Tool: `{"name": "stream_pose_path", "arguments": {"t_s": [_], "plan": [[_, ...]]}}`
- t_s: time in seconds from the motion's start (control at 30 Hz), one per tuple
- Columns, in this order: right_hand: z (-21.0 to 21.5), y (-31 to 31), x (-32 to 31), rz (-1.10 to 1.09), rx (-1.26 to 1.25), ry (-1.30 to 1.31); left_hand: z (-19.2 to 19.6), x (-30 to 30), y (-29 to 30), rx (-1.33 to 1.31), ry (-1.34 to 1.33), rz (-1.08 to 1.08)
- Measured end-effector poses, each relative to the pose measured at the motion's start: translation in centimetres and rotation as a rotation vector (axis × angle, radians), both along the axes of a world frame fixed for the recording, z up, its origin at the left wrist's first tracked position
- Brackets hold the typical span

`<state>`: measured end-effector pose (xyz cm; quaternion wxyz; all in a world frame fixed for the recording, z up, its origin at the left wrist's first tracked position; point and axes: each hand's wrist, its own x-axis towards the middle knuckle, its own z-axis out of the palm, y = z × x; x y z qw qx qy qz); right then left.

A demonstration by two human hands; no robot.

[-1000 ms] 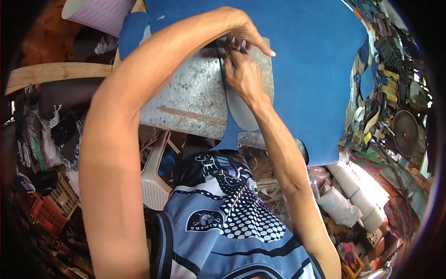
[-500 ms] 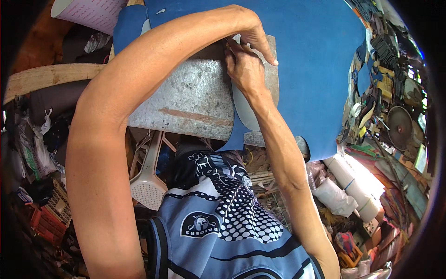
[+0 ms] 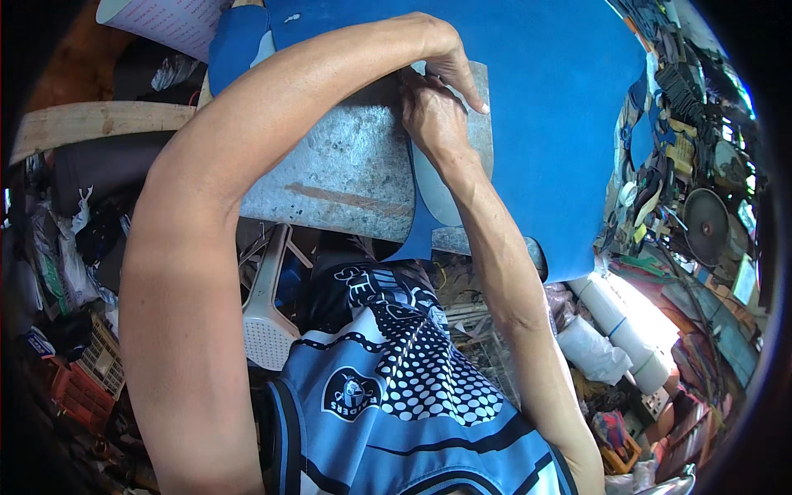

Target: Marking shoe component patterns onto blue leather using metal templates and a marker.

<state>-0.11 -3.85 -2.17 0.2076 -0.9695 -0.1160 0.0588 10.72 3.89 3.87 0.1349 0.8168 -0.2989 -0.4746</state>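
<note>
Two bare hands meet above a worktable, seen from the wearer's head. The left hand point(image 3: 452, 68) arches in from the upper left, its fingers loosely spread: one digit stretches down to the right edge of a smooth grey template point(image 3: 437, 198), while the others bend down, partly hidden. The right hand point(image 3: 435, 120) lies just below it, back upward, its fingers curled in tightly at the template's upper left; whether they grip anything cannot be told.

The template, long and flat with a rounded near end, lies on a large blue sheet point(image 3: 553, 140), which covers the right and far side of the table. A narrow blue tongue of the sheet reaches past the table's near edge. Left of the template is a bare, scuffed metal tabletop point(image 3: 330, 169) with a rusty brown streak.

Below the table's left part stands a pale plastic stool point(image 3: 271, 340), next to the wearer's blue, black and white patterned jersey point(image 3: 412, 388). A red crate point(image 3: 82, 396) sits far left; white rolls point(image 3: 631, 322) lie at the right.
</note>
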Motion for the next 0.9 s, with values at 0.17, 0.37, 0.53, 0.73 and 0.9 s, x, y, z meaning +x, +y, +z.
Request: {"name": "stream_pose_path", "arguments": {"t_s": [0.17, 0.37, 0.53, 0.73, 0.9], "plan": [[0.8, 0.5, -0.3, -0.029, -0.008, -0.024, -0.1, 0.5, -0.3, 0.08, 0.03, -0.018], [1.3, 0.1, -0.9, -0.034, -0.047, 0.035, 1.2, -0.1, 0.1, 0.059, 0.141, -0.08], [1.0, -0.2, -2.1, -0.017, -0.013, -0.017, -1.1, -0.8, 0.6, -0.025, -0.05, 0.092], [1.1, -0.9, -4.7, -0.015, 0.026, -0.081, -4.1, -2.5, 1.2, -0.108, -0.674, -0.095], [1.6, -0.9, -5.8, -0.058, 0.021, -0.031, -4.2, -3.7, 0.8, -0.036, -0.784, -0.221]]}}
